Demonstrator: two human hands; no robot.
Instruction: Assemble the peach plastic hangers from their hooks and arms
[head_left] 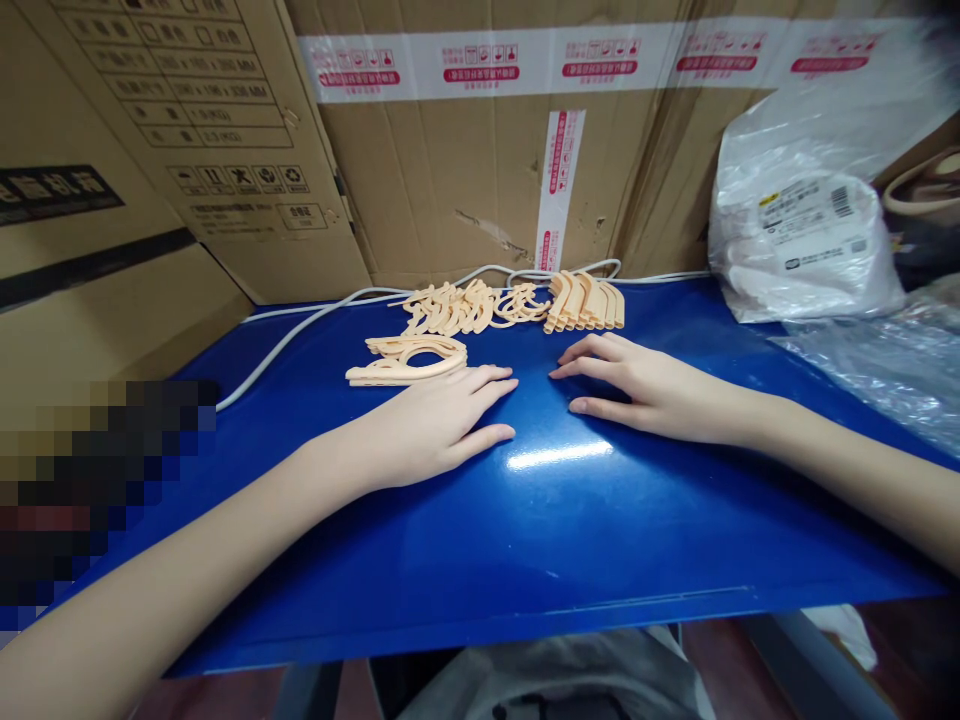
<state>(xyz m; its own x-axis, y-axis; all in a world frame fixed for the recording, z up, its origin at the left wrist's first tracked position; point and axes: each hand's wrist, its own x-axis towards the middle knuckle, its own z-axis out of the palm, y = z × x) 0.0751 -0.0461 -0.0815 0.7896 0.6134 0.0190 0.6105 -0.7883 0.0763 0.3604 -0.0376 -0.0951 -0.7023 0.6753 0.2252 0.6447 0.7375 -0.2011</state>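
Observation:
My left hand (442, 420) lies over the blue table, fingers stretched and apart, holding nothing. Just behind it are beige curved plastic pieces (405, 374), stacked beside a round opening; the hand covers part of their right end. Across from it, my right hand (637, 385) rests with its fingers loosely spread and nothing in them. Beyond the hands, a row of beige parts runs along the back: a heap of small curved pieces (450, 308), some thin rings (521, 303), and a group of bent hollow pieces (585, 302) nearest my right fingertips.
The blue table (480, 560) has a glossy top. White cable (292, 335) runs along its back and left. Cardboard boxes (465, 180) wall the back and left. At the right sit a plastic-wrapped package (814, 245) and clear plastic film (885, 350).

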